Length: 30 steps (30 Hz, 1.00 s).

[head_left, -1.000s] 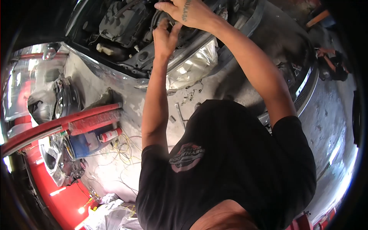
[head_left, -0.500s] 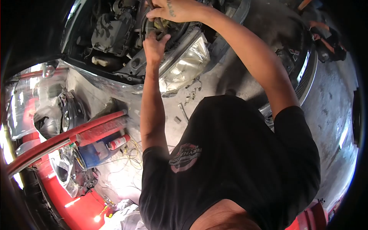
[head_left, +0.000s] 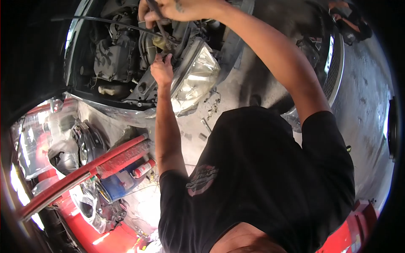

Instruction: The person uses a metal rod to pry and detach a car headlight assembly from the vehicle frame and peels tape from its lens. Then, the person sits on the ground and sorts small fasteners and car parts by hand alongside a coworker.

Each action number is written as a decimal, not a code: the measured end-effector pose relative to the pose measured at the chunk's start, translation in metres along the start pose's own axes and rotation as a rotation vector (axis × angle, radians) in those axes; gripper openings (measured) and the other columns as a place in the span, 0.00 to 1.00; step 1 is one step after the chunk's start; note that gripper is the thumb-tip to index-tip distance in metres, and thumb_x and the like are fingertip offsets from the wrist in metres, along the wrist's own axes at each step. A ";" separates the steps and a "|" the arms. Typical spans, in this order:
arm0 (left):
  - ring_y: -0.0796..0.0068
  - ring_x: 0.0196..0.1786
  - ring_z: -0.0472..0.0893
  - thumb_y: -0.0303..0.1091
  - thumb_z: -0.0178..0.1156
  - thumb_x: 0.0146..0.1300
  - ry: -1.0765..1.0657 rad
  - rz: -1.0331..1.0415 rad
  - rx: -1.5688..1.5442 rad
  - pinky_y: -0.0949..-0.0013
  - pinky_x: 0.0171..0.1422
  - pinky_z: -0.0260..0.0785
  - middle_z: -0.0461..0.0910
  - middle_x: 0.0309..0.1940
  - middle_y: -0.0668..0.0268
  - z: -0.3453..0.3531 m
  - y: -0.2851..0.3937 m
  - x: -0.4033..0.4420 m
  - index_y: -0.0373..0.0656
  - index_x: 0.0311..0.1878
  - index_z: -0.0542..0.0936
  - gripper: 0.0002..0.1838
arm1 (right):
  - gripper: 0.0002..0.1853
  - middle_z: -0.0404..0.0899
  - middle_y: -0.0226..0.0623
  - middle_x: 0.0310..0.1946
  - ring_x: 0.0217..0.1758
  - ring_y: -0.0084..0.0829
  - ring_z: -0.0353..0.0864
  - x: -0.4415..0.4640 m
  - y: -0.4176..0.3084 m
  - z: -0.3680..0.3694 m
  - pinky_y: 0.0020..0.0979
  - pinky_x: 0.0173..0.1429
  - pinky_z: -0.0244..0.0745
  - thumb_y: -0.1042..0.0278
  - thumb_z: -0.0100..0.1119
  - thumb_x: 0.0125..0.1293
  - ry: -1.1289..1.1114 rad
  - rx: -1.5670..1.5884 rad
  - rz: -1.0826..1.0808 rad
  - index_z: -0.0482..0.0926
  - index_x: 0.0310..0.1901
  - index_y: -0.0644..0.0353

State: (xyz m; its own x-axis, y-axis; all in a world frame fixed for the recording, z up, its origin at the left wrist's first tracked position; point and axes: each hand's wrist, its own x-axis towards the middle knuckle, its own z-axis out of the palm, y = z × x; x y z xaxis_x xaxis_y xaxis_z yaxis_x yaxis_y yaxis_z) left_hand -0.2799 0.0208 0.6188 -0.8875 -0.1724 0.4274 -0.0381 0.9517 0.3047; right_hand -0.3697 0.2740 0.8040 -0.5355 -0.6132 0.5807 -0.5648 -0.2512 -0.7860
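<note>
Hands up front, both in over the engine bay (head_left: 145, 93), at full stretch. Up top with the right hand (head_left: 179, 9), fingers curled snugly around a dark bar (head_left: 162, 30), holding it near its upper part, lower end slanting down into the bay. Nearer in with the left hand (head_left: 161, 72), fingers bent, thumb a little apart; possibly pinching something small, but impossible to tell, with the fingertips against dark parts. Close by the bar's lower end, a yellowish part (head_left: 159, 42), and grey hoses (head_left: 149, 48) alongside. Across it all, a long thin rod (head_left: 105, 20), running out to the left and passing close by the right hand; hard to say whether touching.

Looks like working the bar in among the hoses, judging by the set of the hands; no telling whether going in or coming out. Seems to call for a firm hold above, a guiding touch below, and care around that crowded spot.

Just beside the left hand, the headlight (head_left: 197, 76), catching the light. Deeper in, a dark engine cover (head_left: 113, 59). Down on the floor (head_left: 192, 147), small scattered bits (head_left: 188, 136). Off left, a red beam (head_left: 101, 165), then a fire extinguisher (head_left: 143, 168) and a blue drum (head_left: 114, 190). Far upper right, another person (head_left: 352, 27), low down, too dim for more.
</note>
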 end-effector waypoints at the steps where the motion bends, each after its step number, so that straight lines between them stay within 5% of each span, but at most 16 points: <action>1: 0.43 0.39 0.87 0.41 0.71 0.67 0.014 0.051 0.010 0.50 0.44 0.77 0.87 0.35 0.46 0.000 -0.002 -0.001 0.35 0.41 0.82 0.16 | 0.07 0.87 0.41 0.34 0.40 0.31 0.88 -0.010 -0.022 -0.011 0.34 0.46 0.81 0.73 0.59 0.75 0.047 -0.009 0.007 0.81 0.43 0.70; 6: 0.64 0.26 0.79 0.35 0.65 0.74 0.168 0.108 -0.371 0.63 0.34 0.70 0.85 0.31 0.52 -0.005 0.001 -0.001 0.28 0.44 0.82 0.15 | 0.09 0.85 0.37 0.27 0.26 0.24 0.83 -0.080 -0.008 -0.050 0.26 0.31 0.76 0.68 0.62 0.76 0.431 0.109 0.295 0.83 0.43 0.66; 8: 0.80 0.23 0.66 0.40 0.61 0.77 -0.014 -0.667 -1.317 0.74 0.24 0.53 0.71 0.23 0.68 -0.011 0.012 -0.004 0.40 0.43 0.78 0.12 | 0.15 0.78 0.32 0.21 0.21 0.23 0.78 -0.131 0.066 -0.060 0.27 0.29 0.74 0.54 0.61 0.78 0.554 0.168 0.479 0.87 0.46 0.58; 9: 0.78 0.22 0.61 0.40 0.56 0.77 -0.057 -0.770 -1.471 0.72 0.22 0.51 0.68 0.24 0.69 -0.006 -0.003 -0.004 0.44 0.43 0.74 0.10 | 0.21 0.73 0.26 0.16 0.17 0.21 0.73 -0.163 0.115 -0.057 0.27 0.28 0.72 0.45 0.61 0.77 0.578 0.091 0.528 0.89 0.50 0.57; 11: 0.75 0.24 0.60 0.40 0.52 0.75 -0.060 -0.946 -1.492 0.71 0.23 0.51 0.68 0.26 0.68 -0.013 -0.001 -0.003 0.45 0.39 0.71 0.10 | 0.21 0.66 0.24 0.14 0.15 0.19 0.68 -0.210 0.140 -0.025 0.28 0.25 0.68 0.48 0.59 0.79 0.708 0.124 0.764 0.88 0.51 0.58; 12: 0.74 0.25 0.60 0.39 0.52 0.74 -0.037 -1.013 -1.484 0.70 0.24 0.51 0.68 0.27 0.67 -0.017 0.004 -0.001 0.46 0.36 0.70 0.10 | 0.21 0.71 0.24 0.16 0.17 0.19 0.70 -0.234 0.163 -0.009 0.28 0.25 0.70 0.47 0.57 0.80 0.663 0.104 0.792 0.88 0.51 0.58; 13: 0.74 0.25 0.61 0.41 0.52 0.75 -0.032 -0.989 -1.425 0.70 0.24 0.52 0.69 0.27 0.67 -0.019 0.000 0.000 0.45 0.38 0.71 0.11 | 0.14 0.83 0.36 0.31 0.27 0.24 0.83 -0.242 0.162 0.008 0.35 0.26 0.77 0.61 0.58 0.79 0.732 0.253 0.953 0.87 0.51 0.60; 15: 0.74 0.24 0.64 0.43 0.53 0.77 -0.136 -0.873 -1.455 0.70 0.24 0.54 0.73 0.27 0.67 -0.019 -0.045 0.009 0.44 0.41 0.76 0.13 | 0.12 0.86 0.35 0.36 0.32 0.27 0.86 -0.278 0.225 0.054 0.35 0.33 0.81 0.65 0.58 0.78 0.783 0.764 0.939 0.87 0.51 0.62; 16: 0.74 0.24 0.64 0.43 0.53 0.77 -0.153 -0.882 -1.434 0.70 0.24 0.54 0.73 0.27 0.67 -0.015 -0.046 0.020 0.44 0.41 0.76 0.13 | 0.11 0.87 0.38 0.39 0.37 0.32 0.87 -0.290 0.264 0.091 0.37 0.40 0.83 0.67 0.58 0.78 0.816 0.676 0.681 0.86 0.52 0.63; 17: 0.72 0.24 0.66 0.43 0.53 0.78 -0.040 -0.794 -1.004 0.68 0.25 0.57 0.74 0.27 0.66 -0.009 -0.044 0.028 0.41 0.40 0.77 0.15 | 0.11 0.88 0.41 0.42 0.43 0.38 0.89 -0.292 0.292 0.116 0.38 0.46 0.84 0.68 0.58 0.79 0.836 0.577 0.425 0.85 0.53 0.65; 18: 0.71 0.23 0.68 0.44 0.53 0.78 0.067 -0.683 -0.579 0.66 0.25 0.60 0.76 0.26 0.65 -0.004 -0.046 0.035 0.39 0.40 0.79 0.17 | 0.11 0.88 0.41 0.42 0.43 0.38 0.89 -0.283 0.287 0.115 0.38 0.46 0.84 0.68 0.58 0.79 0.842 0.590 0.434 0.85 0.53 0.65; 19: 0.57 0.23 0.77 0.42 0.55 0.78 0.115 -0.239 -0.213 0.55 0.28 0.68 0.82 0.26 0.55 0.010 -0.064 0.040 0.35 0.40 0.81 0.18 | 0.14 0.87 0.45 0.46 0.47 0.44 0.88 -0.268 0.262 0.112 0.39 0.51 0.83 0.64 0.57 0.79 0.697 0.352 0.513 0.82 0.56 0.65; 20: 0.57 0.23 0.77 0.42 0.55 0.78 0.108 -0.245 -0.193 0.55 0.28 0.68 0.82 0.26 0.55 0.017 -0.059 0.039 0.35 0.40 0.81 0.18 | 0.18 0.86 0.49 0.51 0.52 0.49 0.86 -0.253 0.241 0.110 0.40 0.56 0.82 0.61 0.57 0.80 0.539 0.121 0.581 0.80 0.60 0.65; 22: 0.43 0.30 0.83 0.41 0.58 0.76 0.099 0.032 0.478 0.46 0.34 0.71 0.86 0.31 0.47 0.026 -0.022 0.033 0.34 0.40 0.82 0.16 | 0.22 0.84 0.52 0.53 0.55 0.53 0.85 -0.222 0.216 0.105 0.43 0.58 0.81 0.55 0.56 0.80 0.514 0.188 0.636 0.77 0.63 0.65; 27: 0.40 0.35 0.85 0.40 0.61 0.74 0.069 -0.030 0.442 0.46 0.36 0.74 0.86 0.33 0.50 0.027 -0.010 0.033 0.39 0.42 0.85 0.13 | 0.38 0.79 0.58 0.60 0.65 0.57 0.78 -0.213 0.238 0.102 0.49 0.68 0.74 0.35 0.44 0.81 0.374 0.097 0.649 0.70 0.71 0.66; 30: 0.40 0.35 0.85 0.40 0.61 0.73 0.088 0.060 0.411 0.48 0.36 0.75 0.87 0.35 0.49 0.027 -0.012 0.036 0.40 0.44 0.86 0.12 | 0.39 0.78 0.59 0.60 0.66 0.56 0.77 -0.201 0.257 0.112 0.49 0.69 0.73 0.34 0.43 0.80 0.378 -0.060 0.621 0.70 0.70 0.67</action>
State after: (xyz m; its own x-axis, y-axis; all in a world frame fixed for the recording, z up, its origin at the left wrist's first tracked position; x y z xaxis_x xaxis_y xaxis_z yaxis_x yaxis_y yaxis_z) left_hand -0.3236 0.0097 0.6075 -0.8518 -0.1175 0.5105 -0.1833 0.9798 -0.0804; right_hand -0.3367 0.2489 0.4618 -0.9424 -0.3263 0.0734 -0.1139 0.1069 -0.9877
